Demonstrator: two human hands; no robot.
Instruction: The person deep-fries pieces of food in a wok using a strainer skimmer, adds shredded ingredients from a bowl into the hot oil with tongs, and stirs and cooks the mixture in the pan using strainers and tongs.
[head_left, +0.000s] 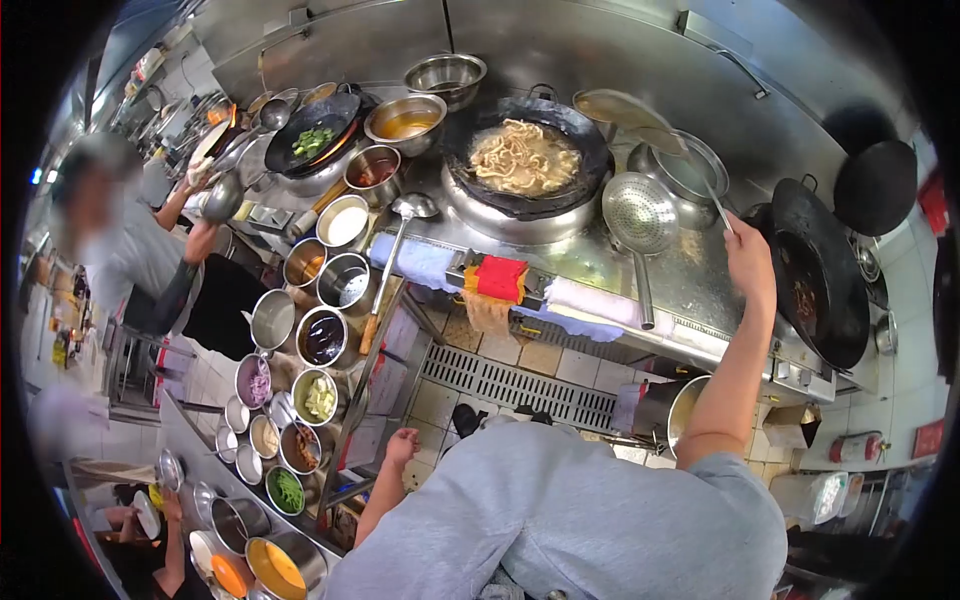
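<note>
My right hand (748, 262) is closed around the thin handle of a long-handled metal utensil (714, 192). Its far end reaches over a metal bowl (706, 160), and the head's shape is hard to make out. To the left, a black wok (465, 160) on the burner holds pale noodle-like strips (525, 155) in bubbling liquid. A perforated strainer (640, 213) lies between the wok and my right arm, its handle over the counter's front edge. Low by my side, my left hand (402, 446) has curled fingers, with nothing visible in them; it is nearest the ingredient rack.
Several ingredient pots, including chopped greens (286, 491), stand at left beside a ladle (414, 207). A co-worker (150, 240) works at another wok (318, 135) with greens. A large tilted wok (818, 275) stands right. Red cloth (500, 278) lies on the counter edge; a floor grate (520, 385) runs below.
</note>
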